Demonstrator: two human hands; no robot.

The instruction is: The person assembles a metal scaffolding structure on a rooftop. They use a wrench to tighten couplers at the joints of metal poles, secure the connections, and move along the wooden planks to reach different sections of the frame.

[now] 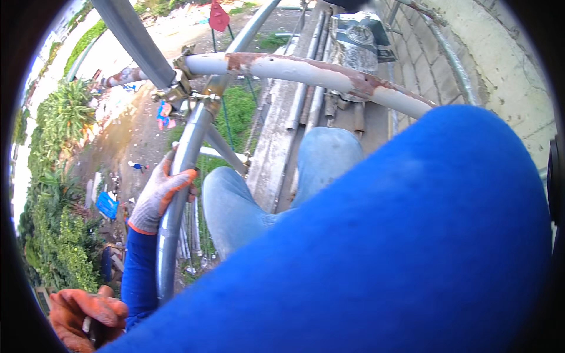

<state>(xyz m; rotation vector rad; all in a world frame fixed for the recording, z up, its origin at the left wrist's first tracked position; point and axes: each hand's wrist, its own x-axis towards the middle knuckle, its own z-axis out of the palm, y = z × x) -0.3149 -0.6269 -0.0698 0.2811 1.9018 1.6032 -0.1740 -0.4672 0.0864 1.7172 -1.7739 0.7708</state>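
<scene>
My left hand, in a grey knit glove with orange palm and fingertips, is wrapped round a silver scaffold tube. Above that grip, a metal coupler joins the tube to a white-painted, rusty crossbar and a grey diagonal tube. My right arm in a blue sleeve crosses the front of the view. At the lower left, my right hand, in an orange glove, is closed round a small, dark, metal-looking piece; its kind is hidden by the fingers.
Below my knees runs a plank platform carrying loose pipes and a printed sack. A block wall stands on the right. Far below on the left lie dirt ground, bushes and a blue object. A red tag shows beyond the crossbar.
</scene>
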